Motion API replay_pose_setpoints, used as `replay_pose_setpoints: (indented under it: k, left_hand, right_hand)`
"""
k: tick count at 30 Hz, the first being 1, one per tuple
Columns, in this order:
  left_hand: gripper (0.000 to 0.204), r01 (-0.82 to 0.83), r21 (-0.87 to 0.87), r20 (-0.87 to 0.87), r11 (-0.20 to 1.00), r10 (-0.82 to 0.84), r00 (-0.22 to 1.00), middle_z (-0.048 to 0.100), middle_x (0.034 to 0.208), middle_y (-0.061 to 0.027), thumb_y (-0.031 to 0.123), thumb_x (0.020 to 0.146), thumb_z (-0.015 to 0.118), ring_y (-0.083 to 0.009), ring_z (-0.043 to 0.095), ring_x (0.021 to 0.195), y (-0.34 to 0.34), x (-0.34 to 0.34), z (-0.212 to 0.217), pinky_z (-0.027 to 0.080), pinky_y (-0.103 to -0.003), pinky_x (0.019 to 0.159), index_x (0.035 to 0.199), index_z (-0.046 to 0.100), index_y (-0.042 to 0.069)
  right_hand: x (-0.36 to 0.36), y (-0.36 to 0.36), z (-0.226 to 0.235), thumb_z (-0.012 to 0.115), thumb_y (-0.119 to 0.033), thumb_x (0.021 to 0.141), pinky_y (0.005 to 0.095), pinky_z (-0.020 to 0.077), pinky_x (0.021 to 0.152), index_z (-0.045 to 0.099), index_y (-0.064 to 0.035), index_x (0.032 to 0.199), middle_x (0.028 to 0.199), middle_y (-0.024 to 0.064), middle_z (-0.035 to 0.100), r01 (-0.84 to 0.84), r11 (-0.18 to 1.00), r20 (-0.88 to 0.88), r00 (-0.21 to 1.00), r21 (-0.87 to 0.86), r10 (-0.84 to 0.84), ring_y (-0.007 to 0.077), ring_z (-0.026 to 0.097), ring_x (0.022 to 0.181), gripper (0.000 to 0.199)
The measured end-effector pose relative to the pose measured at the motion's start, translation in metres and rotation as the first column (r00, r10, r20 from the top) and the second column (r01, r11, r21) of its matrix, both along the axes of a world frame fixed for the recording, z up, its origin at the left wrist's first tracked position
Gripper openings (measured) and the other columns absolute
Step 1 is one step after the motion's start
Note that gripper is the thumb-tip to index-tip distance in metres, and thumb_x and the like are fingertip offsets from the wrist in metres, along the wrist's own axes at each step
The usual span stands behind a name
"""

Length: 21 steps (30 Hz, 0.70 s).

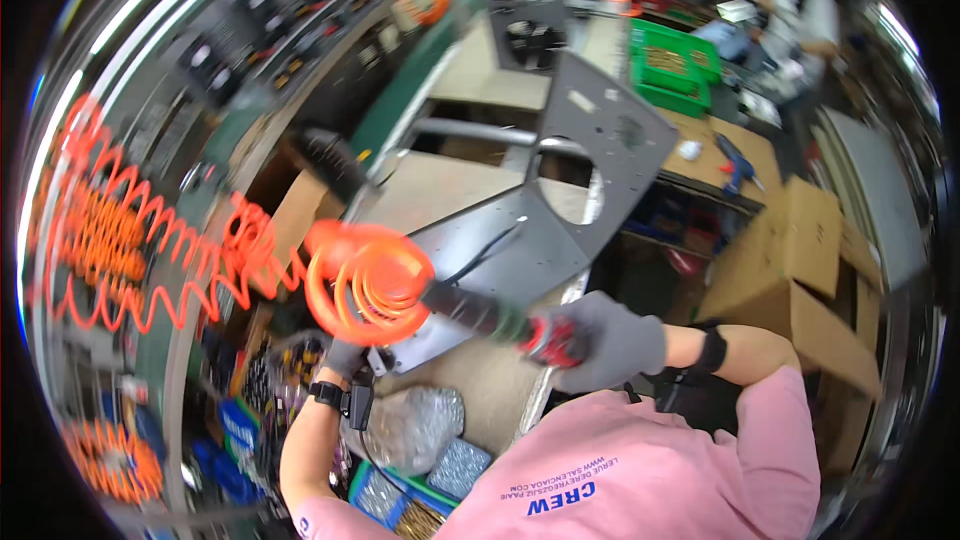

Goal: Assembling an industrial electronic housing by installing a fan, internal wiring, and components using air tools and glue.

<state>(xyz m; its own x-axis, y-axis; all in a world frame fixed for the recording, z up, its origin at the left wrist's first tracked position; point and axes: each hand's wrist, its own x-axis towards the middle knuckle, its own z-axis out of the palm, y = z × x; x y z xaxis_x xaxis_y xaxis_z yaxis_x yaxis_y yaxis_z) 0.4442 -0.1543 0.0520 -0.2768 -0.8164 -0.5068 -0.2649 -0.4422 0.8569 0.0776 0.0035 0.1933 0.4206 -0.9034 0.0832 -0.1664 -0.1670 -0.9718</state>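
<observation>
My gloved right hand [612, 342] is wrapped round the red end of a black, green and red air screwdriver [472, 312], blurred by motion. A coiled orange hose [375, 280] hangs at the tool's far end and stretches off to the left. My gloved left hand [347, 356] is by the near left corner of a bent grey sheet-metal panel [515, 240]; the hose covers its fingers. The panel's raised side has a large round cutout, and a dark cable lies on its flat side. Beneath it is a pale workbench [445, 185].
Close to my left forearm are a clear plastic bag [410, 425] and bins of small hardware [400, 505]. Another metal panel [525, 25] stands farther back. To the right are green bins [672, 65], a blue power tool [737, 165], an open cardboard box [800, 275] and a person [797, 15].
</observation>
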Motion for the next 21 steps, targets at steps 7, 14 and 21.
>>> replay_pose_setpoints:
  k: [7, 14, 21]
  left_hand:
    - [0.063, 0.327, -0.452, 0.054, 0.83, -0.34, 0.939, 0.049, 0.116, -0.0116, 0.01, 0.069, 0.067, -0.0204, 0.049, 0.102, -0.037, -0.086, -0.016, 0.039, -0.033, 0.088, 0.125, 0.039, 0.001]
    - [0.076, 0.565, -0.575, -0.026, 0.592, -0.703, 0.711, 0.04, 0.129, -0.0133, 0.019, 0.067, 0.072, -0.0227, 0.035, 0.123, 0.071, -0.187, 0.045, 0.027, -0.035, 0.102, 0.13, 0.033, 0.003]
    - [0.043, 0.424, -0.653, 0.003, 0.628, -0.557, 0.831, 0.057, 0.097, -0.0118, 0.015, 0.072, 0.066, -0.0222, 0.055, 0.095, 0.106, -0.235, 0.044, 0.046, -0.032, 0.077, 0.11, 0.05, 0.005]
  right_hand:
    - [0.015, -0.003, 0.0, 0.062, -0.011, 0.065, 0.0262, 0.0441, 0.064, 0.056, -0.0046, 0.098, 0.074, 0.0054, 0.057, 0.256, 0.964, 0.08, 0.965, -0.072, -0.25, 0.013, 0.051, 0.063, 0.034]
    - [0.018, -0.016, -0.037, 0.066, -0.011, 0.072, 0.0253, 0.0437, 0.069, 0.052, -0.0061, 0.094, 0.081, 0.0015, 0.053, 0.33, 0.944, 0.511, 0.816, -0.03, -0.269, 0.0099, 0.051, 0.077, 0.027]
    - [-0.05, 0.028, -0.027, 0.063, -0.016, 0.078, 0.0299, 0.042, 0.083, 0.05, -0.0055, 0.106, 0.103, 0.008, 0.054, 0.321, 0.833, -0.068, 0.918, -0.45, -0.39, 0.0147, 0.052, 0.094, 0.033]
